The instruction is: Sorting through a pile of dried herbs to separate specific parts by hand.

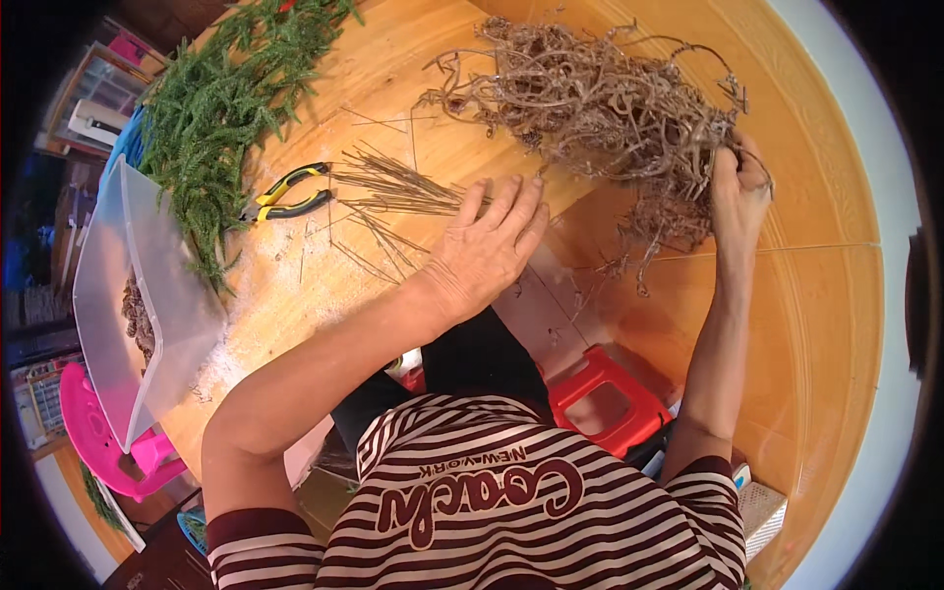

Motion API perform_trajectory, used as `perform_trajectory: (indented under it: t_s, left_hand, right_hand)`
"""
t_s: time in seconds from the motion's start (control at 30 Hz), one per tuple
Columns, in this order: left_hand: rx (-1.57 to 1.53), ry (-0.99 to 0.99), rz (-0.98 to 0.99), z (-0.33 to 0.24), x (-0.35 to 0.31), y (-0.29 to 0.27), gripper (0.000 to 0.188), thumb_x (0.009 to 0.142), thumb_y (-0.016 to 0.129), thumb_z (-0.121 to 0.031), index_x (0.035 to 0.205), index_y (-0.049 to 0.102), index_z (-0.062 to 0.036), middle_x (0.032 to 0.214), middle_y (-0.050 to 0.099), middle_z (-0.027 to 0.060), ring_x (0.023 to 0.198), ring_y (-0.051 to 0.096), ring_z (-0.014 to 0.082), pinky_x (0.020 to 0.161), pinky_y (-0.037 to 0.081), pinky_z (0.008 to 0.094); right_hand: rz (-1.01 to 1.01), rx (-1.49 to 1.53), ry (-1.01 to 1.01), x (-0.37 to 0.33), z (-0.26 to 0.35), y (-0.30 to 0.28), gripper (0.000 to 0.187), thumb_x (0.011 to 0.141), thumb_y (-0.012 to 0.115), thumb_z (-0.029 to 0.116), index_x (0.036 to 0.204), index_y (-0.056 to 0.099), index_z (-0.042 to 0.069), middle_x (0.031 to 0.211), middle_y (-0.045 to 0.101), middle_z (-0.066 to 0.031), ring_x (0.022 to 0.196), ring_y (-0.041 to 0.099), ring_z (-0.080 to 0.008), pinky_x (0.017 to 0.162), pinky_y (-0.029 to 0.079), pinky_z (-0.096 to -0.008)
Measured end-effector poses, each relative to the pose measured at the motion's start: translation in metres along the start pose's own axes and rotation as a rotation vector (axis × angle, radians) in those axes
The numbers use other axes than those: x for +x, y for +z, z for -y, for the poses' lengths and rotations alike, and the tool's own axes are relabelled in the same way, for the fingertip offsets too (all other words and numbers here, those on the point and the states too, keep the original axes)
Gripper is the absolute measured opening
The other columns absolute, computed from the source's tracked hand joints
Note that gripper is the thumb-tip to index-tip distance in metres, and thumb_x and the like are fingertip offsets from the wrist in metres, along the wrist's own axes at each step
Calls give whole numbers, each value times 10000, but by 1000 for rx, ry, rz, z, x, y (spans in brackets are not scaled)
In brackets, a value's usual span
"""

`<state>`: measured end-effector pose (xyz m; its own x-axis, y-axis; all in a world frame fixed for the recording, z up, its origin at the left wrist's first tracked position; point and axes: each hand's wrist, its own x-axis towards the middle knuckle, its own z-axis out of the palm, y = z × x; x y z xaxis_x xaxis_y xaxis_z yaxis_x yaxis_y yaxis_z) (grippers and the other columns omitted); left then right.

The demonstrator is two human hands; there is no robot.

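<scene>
My right hand (739, 192) is closed on the end of a large tangled bundle of dried brown twigs (600, 98), holding it up at the far right, past the table edge. Curly strands hang from its underside. My left hand (492, 236) lies with fingers stretched out at the table's edge, next to a spread of thin straight brown stems (398, 187). Its fingertips cover the near ends of some stems; whether it presses on them I cannot tell. Left of the stems lie pliers (295, 208) with yellow and black handles.
Green artificial foliage (211, 108) covers the table's (383, 59) far left. A translucent plastic bin (182, 295) with brown material stands at the left edge, beside a pink chair (98, 433). White specks dust the wood. A red stool (615, 398) stands below, to the right of my lap.
</scene>
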<state>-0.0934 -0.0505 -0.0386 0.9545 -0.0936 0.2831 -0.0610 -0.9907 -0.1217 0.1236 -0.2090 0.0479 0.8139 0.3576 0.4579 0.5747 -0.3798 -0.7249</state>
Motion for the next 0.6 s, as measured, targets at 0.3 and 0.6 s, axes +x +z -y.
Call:
perform_trajectory:
  t_s: [0.3,0.6]
  left_hand:
    - [-63,-135,134,13,-4,-23,621,805,577,-288,1311,411,32,1402,363,192,1297,349,340,1064,245,508]
    - [84,-341,58,70,-9,-5,742,904,384,-565,1343,387,33,1388,395,180,1322,335,313,1067,228,536]
  right_hand:
    - [-181,37,-19,-9,-26,-41,160,869,553,147,803,566,2,656,445,48,588,347,-53,509,288,-246]
    - [-236,1,-92,-6,-5,-75,171,883,566,154,777,575,20,664,483,41,580,378,-61,519,295,-222]
